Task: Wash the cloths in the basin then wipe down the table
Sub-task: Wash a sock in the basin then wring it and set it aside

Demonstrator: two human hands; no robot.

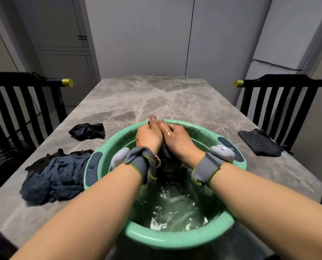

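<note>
A green basin (175,239) of splashing water stands on the marble table (156,98) near its front edge. Over the basin, my left hand (149,136) and my right hand (177,137) press together around a dark wet cloth (168,166) that hangs down between my wrists towards the water. Both hands are wet and closed on it. A blue-grey fluffy cloth (51,182) lies heaped left of the basin with a dark brown cloth (44,160) under its far side. A black cloth (88,130) sits crumpled farther back on the left. A dark speckled cloth (260,145) lies right of the basin.
Black slatted chairs stand at the table's left (19,109) and right (280,104) sides. Grey straps with white sensors wrap both wrists. Grey cabinet doors fill the wall beyond the table's far end.
</note>
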